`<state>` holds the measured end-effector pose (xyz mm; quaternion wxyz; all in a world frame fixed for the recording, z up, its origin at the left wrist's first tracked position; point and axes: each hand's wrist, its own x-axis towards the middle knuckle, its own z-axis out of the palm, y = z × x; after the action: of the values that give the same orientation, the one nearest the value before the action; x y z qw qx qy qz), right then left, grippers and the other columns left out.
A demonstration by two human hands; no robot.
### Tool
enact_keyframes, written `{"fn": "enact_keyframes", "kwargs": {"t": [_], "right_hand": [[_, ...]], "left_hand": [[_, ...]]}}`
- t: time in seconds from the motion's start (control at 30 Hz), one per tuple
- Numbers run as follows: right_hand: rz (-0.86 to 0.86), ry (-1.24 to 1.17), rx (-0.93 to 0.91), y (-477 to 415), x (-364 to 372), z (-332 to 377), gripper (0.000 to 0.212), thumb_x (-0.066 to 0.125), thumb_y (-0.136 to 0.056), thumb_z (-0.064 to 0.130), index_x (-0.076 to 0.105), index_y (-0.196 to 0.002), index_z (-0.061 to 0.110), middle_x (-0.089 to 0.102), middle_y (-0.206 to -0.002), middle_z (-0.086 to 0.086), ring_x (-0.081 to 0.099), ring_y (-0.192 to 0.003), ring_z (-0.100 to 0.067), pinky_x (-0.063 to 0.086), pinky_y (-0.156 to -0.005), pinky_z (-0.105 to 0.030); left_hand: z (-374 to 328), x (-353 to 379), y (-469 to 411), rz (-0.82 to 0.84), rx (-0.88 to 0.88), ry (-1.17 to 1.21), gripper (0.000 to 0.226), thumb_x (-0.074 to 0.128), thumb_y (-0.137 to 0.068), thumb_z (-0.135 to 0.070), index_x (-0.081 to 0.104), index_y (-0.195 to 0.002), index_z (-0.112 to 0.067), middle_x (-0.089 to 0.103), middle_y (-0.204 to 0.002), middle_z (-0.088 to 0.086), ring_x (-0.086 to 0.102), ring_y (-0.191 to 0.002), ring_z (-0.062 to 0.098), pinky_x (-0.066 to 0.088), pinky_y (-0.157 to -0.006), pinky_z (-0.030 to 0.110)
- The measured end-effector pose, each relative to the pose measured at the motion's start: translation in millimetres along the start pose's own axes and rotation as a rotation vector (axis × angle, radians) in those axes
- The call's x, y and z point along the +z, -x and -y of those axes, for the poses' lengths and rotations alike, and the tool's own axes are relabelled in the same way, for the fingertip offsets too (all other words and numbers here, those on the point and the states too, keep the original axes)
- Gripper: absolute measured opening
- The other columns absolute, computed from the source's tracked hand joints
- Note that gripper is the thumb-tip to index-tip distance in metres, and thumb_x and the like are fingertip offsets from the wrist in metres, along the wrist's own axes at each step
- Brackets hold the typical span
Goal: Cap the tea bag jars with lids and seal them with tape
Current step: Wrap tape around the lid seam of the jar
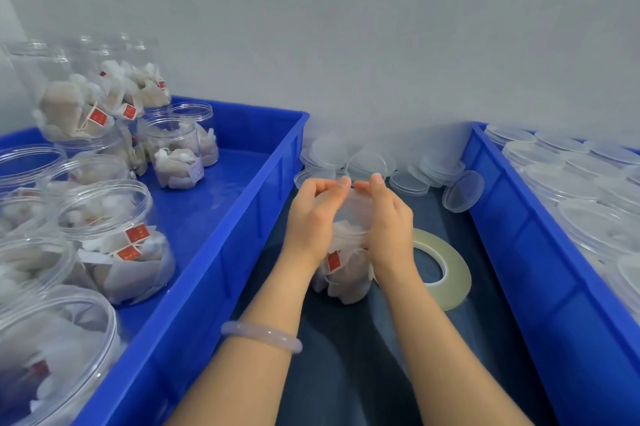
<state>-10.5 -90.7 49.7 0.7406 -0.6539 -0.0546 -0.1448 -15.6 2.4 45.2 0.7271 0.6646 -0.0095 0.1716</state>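
Two blue crates stand on the table [346, 373]: the left crate [221, 270] and the right crate [519, 252]. The left crate holds at least ten clear tea bag jars [110, 238], some stacked at its far end; the frame edge hides the full count. One more jar [346, 273] stands between two hands, the left hand [311, 218] and the right hand [388, 221]. There is one tape roll [446, 273] and one bracelet [261, 335]. About a dozen loose lids [464, 190] overlap at the far side. The round tops [595, 228] in the right crate are too crowded to count.
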Motion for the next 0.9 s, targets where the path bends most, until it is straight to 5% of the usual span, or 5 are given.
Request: {"fn": "enact_keyframes", "kwargs": {"t": [0.1, 0.23, 0.4, 0.53, 0.9], "right_hand": [[0.012, -0.036, -0.096, 10.2, -0.4, -4.6, 0.023, 0.052, -0.090, 0.038, 0.068, -0.084, 0.022, 0.072, -0.080, 0.012, 0.063, -0.075, 0.003, 0.044, -0.065, -0.007], [-0.067, -0.010, -0.077, 6.5, 2.6, -7.4, 0.019, 0.051, -0.096, 0.015, 0.069, -0.093, 0.010, 0.067, -0.080, 0.009, 0.059, -0.070, 0.007, 0.043, -0.066, -0.009], [-0.033, -0.003, -0.066, 6.1, 1.1, -6.6, 0.021, 0.049, -0.097, 0.014, 0.068, -0.090, 0.018, 0.068, -0.085, 0.011, 0.060, -0.076, 0.009, 0.043, -0.068, -0.006], [0.012, -0.037, -0.086, 12.4, -2.5, -7.0, 0.020, 0.054, -0.093, 0.033, 0.067, -0.092, 0.018, 0.068, -0.084, 0.009, 0.062, -0.080, 0.001, 0.046, -0.070, -0.011], [-0.012, -0.030, -0.093, 17.3, -8.8, -10.3, 0.022, 0.063, -0.087, 0.006, 0.065, -0.102, 0.021, 0.070, -0.103, 0.003, 0.064, -0.096, -0.003, 0.050, -0.079, -0.015]], "left_hand": [[7.6, 6.2, 9.1, -0.115, 0.112, 0.046, 0.026, 0.058, -0.079, -0.039, 0.068, -0.095, -0.021, 0.070, -0.096, -0.008, 0.064, -0.095, 0.007, 0.050, -0.081, 0.019], [2.9, 9.5, 11.3, -0.211, 0.118, 0.015, 0.024, 0.049, -0.077, -0.031, 0.071, -0.084, -0.023, 0.070, -0.082, -0.012, 0.064, -0.084, 0.004, 0.052, -0.077, 0.023], [5.3, -1.3, 12.2, 0.036, 0.056, 0.162, 0.036, 0.061, -0.081, -0.047, 0.067, -0.105, -0.021, 0.070, -0.100, -0.010, 0.064, -0.101, 0.005, 0.050, -0.088, 0.023], [6.0, 4.8, 17.6, -0.114, 0.117, 0.055, 0.026, 0.055, -0.078, -0.035, 0.067, -0.098, -0.025, 0.069, -0.100, -0.010, 0.063, -0.095, 0.000, 0.049, -0.081, 0.014], [7.2, -1.3, 18.7, 0.013, 0.128, 0.047, 0.028, 0.061, -0.076, -0.030, 0.066, -0.103, -0.027, 0.070, -0.100, -0.009, 0.065, -0.099, 0.004, 0.053, -0.085, 0.023]]}}
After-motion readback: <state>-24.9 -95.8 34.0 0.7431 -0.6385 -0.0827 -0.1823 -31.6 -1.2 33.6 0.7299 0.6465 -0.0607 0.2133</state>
